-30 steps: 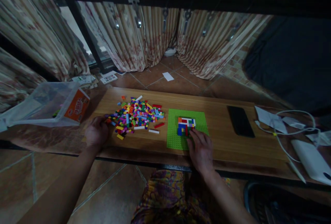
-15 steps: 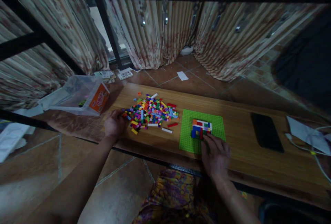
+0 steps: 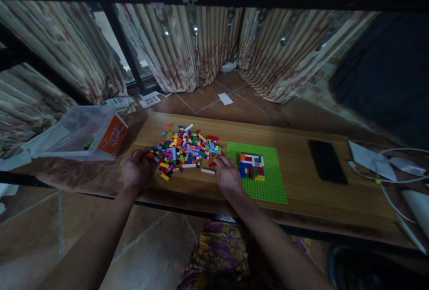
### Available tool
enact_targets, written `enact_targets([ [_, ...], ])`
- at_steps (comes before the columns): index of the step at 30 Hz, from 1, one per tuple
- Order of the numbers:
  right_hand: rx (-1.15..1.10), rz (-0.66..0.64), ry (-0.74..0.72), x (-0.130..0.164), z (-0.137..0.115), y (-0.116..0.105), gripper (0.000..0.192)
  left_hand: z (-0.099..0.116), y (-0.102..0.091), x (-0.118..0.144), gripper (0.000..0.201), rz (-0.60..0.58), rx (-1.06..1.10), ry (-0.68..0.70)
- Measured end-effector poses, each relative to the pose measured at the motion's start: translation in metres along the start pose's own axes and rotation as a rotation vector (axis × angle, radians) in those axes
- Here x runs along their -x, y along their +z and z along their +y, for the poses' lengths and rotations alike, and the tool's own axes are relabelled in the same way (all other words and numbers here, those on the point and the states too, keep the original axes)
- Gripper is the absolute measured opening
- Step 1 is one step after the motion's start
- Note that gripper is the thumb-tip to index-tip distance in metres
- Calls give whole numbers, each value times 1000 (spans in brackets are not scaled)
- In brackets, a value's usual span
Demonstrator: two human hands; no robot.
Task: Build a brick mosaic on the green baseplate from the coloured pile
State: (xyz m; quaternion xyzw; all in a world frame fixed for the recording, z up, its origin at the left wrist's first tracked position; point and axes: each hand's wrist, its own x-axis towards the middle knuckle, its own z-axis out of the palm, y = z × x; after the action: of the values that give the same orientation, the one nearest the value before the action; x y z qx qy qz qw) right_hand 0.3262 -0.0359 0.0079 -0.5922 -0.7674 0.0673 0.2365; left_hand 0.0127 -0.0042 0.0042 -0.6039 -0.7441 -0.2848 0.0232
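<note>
A pile of small coloured bricks [image 3: 186, 148] lies on the wooden board [image 3: 301, 191]. To its right is a green baseplate [image 3: 271, 180] carrying a small block of red, white, blue and green bricks [image 3: 251, 166]. My left hand [image 3: 136, 172] rests curled on the board at the pile's left edge. My right hand [image 3: 227, 174] lies palm down at the pile's right edge, its fingertips by a red brick [image 3: 212, 164] and a white brick [image 3: 208, 171]. I cannot see anything held in either hand.
A clear plastic tub with an orange label [image 3: 83, 132] lies tipped at the left. A black phone [image 3: 327, 161] lies right of the baseplate, with white papers [image 3: 370, 158], a cable [image 3: 390, 191] and a white device [image 3: 417, 205] further right. Striped curtains [image 3: 208, 44] hang behind.
My right hand has moved left from the brick block on the baseplate to the right edge of the loose pile. My left hand has stayed at the pile's left edge.
</note>
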Motion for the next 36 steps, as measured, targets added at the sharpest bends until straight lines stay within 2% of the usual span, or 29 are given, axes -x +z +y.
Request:
enact_targets([
  [3,34,-57,46,-5,-2,0,29,-2,0,-2,32,-4,-12,0],
  [5,15,-32,63,-1,-5,-5,27,-3,0,-3,33,-16,-45,-3],
  [10,-206,201,117,29,-6,-37,21,-3,0,-5,35,8,-82,45],
  [12,-272,284,188,47,4,-52,20,-3,-1,-5,36,13,-84,63],
  [15,-306,365,396,72,33,-71,20,-2,-1,-6,37,-7,-93,47],
  [18,-310,400,599,85,63,-79,25,-2,-1,-6,39,-24,-98,26],
  [20,-291,416,671,85,76,-79,28,-3,-1,-7,39,-22,-103,44],
  [27,-251,408,647,69,77,-66,33,-5,1,-6,33,0,-72,53],
  [36,-243,375,659,67,81,-68,35,-1,-1,-6,35,-18,-99,48],
])
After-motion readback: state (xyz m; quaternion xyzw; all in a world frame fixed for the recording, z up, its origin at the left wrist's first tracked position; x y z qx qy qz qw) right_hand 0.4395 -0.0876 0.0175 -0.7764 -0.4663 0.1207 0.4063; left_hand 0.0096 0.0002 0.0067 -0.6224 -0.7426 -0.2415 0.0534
